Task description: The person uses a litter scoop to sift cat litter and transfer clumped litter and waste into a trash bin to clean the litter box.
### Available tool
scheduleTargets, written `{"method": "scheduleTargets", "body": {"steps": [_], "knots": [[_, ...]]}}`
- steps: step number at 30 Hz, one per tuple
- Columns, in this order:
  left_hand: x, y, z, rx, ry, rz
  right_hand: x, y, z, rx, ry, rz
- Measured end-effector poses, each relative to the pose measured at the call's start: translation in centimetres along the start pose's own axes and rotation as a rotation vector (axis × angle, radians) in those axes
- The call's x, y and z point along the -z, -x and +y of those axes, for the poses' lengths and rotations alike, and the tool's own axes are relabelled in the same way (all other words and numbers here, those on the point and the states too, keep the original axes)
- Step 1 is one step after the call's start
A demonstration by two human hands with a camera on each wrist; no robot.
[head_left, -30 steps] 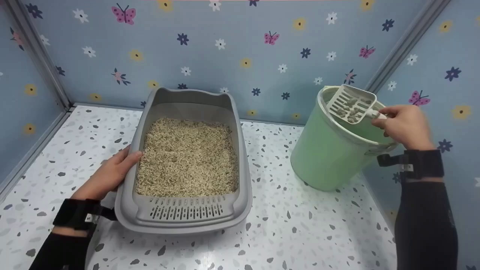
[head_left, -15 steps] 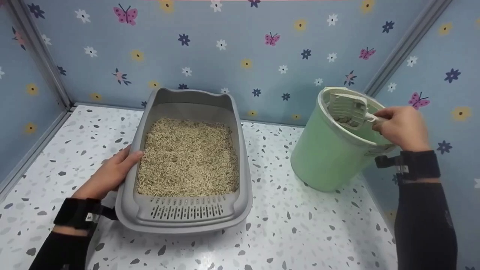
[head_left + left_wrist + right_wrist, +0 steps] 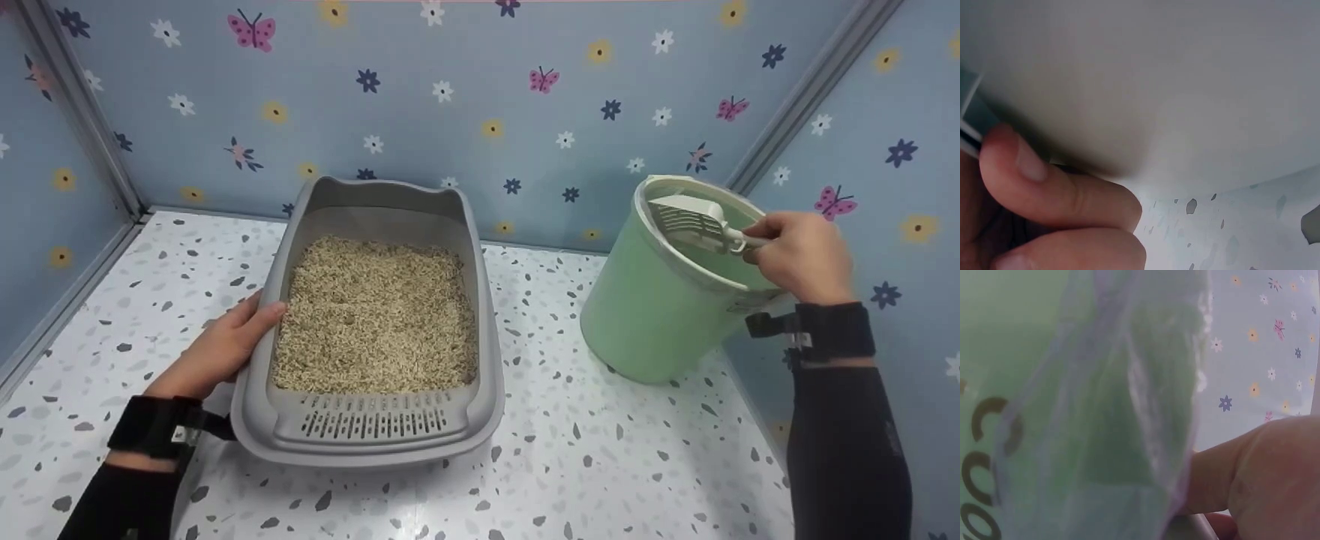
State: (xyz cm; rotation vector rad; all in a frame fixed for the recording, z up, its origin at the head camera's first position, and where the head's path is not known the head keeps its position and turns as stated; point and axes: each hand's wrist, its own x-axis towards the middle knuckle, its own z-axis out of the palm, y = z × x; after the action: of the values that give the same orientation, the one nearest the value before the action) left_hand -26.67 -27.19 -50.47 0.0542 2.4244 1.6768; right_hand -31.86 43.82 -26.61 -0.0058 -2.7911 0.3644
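Observation:
A grey litter box with tan pellet litter sits on the left of the floor. My left hand grips its left rim, thumb on top; the left wrist view shows curled fingers under the box's pale wall. On the right, my right hand holds the handle of a pale slotted litter scoop. The scoop is tilted on its side inside the mouth of a green bin, and I see no clumps on it. Clear plastic liner covers much of the right wrist view.
Blue patterned walls enclose the space at the back and both sides. The bin stands close to the right-hand wall. Speckled white floor lies between the box and the bin.
The scoop has turned from lying face up with clumps on it to tilted over inside the bin's mouth, and the clumps are out of sight. My left hand and the litter box have stayed put.

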Motion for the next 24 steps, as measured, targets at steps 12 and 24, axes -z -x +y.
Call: {"method": "scheduleTargets", "body": {"steps": [12,24], "knots": [[0.0,0.1,0.1,0.011,-0.025,-0.006,0.6,0.3,-1.4,-0.081,-0.042,-0.017],[0.1,-0.1,0.0,-0.004,-0.009,-0.008,0.8,1.7,-6.0,-0.007,-0.113,0.157]]}}
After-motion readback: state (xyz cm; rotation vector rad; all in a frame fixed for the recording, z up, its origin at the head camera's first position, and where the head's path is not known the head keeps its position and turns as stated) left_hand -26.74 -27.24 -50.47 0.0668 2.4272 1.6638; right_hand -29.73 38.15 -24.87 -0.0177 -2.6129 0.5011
